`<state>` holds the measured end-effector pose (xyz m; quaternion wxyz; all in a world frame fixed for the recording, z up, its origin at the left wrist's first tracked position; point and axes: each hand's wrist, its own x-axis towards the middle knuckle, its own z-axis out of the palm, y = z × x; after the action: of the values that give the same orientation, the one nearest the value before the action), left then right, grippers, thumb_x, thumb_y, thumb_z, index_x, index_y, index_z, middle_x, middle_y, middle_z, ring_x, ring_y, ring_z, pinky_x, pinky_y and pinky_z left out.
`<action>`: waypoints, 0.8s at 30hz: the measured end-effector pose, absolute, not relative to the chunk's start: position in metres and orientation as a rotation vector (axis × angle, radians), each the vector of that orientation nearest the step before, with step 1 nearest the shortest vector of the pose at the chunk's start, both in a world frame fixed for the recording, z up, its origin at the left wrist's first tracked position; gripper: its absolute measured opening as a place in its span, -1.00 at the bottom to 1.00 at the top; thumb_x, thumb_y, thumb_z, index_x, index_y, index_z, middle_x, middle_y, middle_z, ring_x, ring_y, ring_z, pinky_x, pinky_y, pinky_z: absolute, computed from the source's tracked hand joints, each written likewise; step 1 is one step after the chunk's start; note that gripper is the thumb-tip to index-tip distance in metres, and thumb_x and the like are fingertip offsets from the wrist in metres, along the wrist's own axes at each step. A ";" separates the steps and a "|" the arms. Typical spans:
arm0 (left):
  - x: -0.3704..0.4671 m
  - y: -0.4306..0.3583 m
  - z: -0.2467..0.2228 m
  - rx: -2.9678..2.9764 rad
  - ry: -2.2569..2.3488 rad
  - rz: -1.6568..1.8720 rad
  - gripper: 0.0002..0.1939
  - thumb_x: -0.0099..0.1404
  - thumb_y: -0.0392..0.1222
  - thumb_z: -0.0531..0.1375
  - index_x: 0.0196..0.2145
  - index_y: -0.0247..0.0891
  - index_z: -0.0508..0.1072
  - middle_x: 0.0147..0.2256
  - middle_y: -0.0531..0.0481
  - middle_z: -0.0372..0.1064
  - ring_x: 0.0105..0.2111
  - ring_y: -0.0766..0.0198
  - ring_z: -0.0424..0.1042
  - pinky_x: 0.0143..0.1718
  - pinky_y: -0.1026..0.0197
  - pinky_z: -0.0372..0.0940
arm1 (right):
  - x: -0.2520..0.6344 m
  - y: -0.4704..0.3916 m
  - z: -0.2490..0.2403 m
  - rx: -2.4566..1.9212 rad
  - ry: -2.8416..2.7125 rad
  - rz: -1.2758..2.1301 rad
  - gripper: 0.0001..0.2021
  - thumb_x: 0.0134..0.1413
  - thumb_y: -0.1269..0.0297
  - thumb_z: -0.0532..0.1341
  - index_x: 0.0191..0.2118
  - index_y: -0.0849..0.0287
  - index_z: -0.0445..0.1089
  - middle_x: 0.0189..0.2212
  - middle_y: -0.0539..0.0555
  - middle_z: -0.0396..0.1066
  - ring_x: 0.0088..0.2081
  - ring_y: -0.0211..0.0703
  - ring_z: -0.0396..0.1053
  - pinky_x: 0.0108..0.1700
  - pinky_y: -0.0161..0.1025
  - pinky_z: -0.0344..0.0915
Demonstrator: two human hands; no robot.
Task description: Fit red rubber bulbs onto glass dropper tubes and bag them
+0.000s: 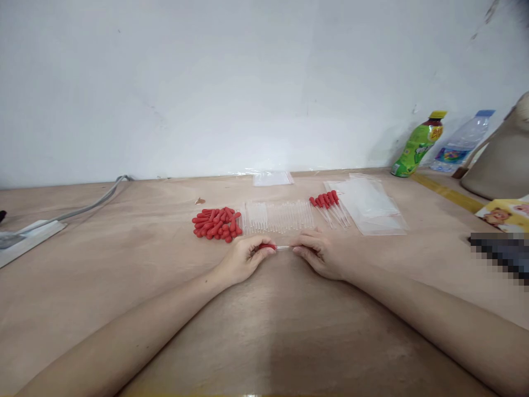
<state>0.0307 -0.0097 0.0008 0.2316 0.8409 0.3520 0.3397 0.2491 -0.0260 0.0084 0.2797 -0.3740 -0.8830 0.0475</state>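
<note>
My left hand (pixel 246 258) is closed on a red rubber dropper bulb (pixel 268 246). A clear dropper tube (pixel 283 247) reaches from the bulb's open end to my right hand (pixel 318 253), whose thumb and fingers pinch the tube's other end. Just behind my left hand lies a heap of red rubber bulbs (pixel 217 223). To its right, clear tubes (pixel 281 215) lie side by side in a row. Several droppers with red bulbs fitted on their tubes (pixel 328 207) rest beyond my right hand. How far the tube sits inside the bulb is hidden by my fingers.
Clear plastic bags (pixel 370 204) lie at the right, and another bag (pixel 273 178) is by the wall. A green drink bottle (pixel 419 144) and a clear water bottle (pixel 463 142) stand at the back right. A grey cable (pixel 95 203) runs along the left.
</note>
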 end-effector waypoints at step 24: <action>0.029 -0.010 0.004 2.349 0.973 0.962 -0.82 0.22 -0.15 0.11 -0.35 -0.30 0.45 -0.42 -0.02 0.43 -0.47 0.36 0.35 -0.45 0.33 0.22 | 0.250 -0.026 0.010 -1.022 -2.370 0.055 -0.79 0.13 0.37 0.02 -0.35 0.18 0.39 -0.51 -0.02 0.38 -0.50 -0.33 0.22 -0.26 -0.26 -0.01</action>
<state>0.0288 -0.0105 0.0036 0.2101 0.8447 0.3501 0.3460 0.2500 -0.0261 0.0096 0.2762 -0.3805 -0.8823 0.0203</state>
